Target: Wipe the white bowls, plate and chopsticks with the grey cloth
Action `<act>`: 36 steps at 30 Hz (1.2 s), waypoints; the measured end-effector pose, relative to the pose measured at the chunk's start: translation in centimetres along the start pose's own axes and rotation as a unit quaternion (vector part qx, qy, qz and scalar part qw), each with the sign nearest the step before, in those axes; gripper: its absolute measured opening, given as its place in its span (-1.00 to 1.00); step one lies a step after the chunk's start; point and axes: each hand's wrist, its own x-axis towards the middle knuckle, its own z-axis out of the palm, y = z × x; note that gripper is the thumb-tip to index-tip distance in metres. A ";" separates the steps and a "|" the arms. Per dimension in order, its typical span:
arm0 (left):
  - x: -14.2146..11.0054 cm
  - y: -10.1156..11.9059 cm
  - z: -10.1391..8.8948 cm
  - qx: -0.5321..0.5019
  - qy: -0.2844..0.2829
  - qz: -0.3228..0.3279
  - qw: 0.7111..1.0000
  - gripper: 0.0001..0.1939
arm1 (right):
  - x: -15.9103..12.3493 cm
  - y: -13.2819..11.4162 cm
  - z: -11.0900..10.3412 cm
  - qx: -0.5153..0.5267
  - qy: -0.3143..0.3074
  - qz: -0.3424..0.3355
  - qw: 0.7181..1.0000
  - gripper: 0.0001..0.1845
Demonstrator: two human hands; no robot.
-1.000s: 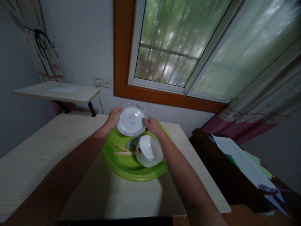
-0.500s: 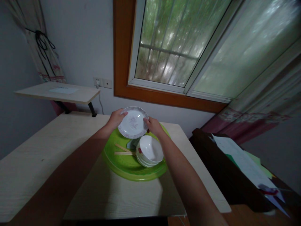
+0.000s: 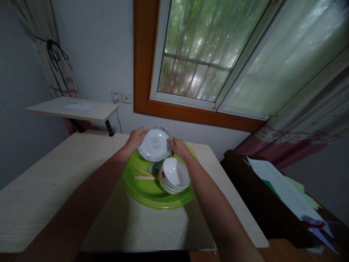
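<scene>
Below a window [image 3: 199, 51] framed in orange-brown wood, a pale table [image 3: 49, 163] spreads across the lower part of the view. To its right stands a dark piece of furniture [image 3: 245, 200] with papers [image 3: 283, 189] lying on top. At the table's far left, a raised shelf [image 3: 54, 107] on black supports carries a white sheet. A round, bright green tray [image 3: 160, 204] rests on the table in front of the person. Above the tray's far side is a white plate [image 3: 155, 143] with a patterned rim, tilted so that its inner face shows; whether its lower edge touches anything below is unclear. A stack of white bowls [image 3: 176, 174] sits in the tray, on the right. The person's left hand [image 3: 135, 139] grips the plate's left edge, thumb over the rim, and the right hand [image 3: 178, 146] pinches the opposite edge. Chopsticks [image 3: 145, 178] lie left of the bowls, their right ends meeting the stack. A small greyish item [image 3: 153, 167], partly hidden, lies behind them.
</scene>
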 end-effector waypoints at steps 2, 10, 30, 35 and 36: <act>0.1 -0.2 0.1 0.004 -0.001 0.003 1.000 -0.52 | 0.1 0.1 0.1 -0.001 -0.003 -0.003 1.000 -0.58; 0.4 -0.9 0.4 0.019 -0.009 0.013 1.000 -0.51 | 0.3 0.4 0.4 -0.004 -0.011 0.008 1.000 -0.60; 0.4 -0.8 0.3 0.005 -0.024 0.001 1.000 -0.53 | 0.2 -0.1 0.4 0.017 -0.029 0.016 0.999 -0.63; 0.6 -1.4 0.6 -0.007 -0.037 0.005 0.999 -0.54 | 0.3 -0.1 0.5 -0.005 -0.021 0.014 1.000 -0.63; 0.6 -1.5 0.6 -0.002 -0.039 0.003 0.999 -0.54 | 0.3 0.0 0.6 -0.009 -0.018 0.013 1.000 -0.63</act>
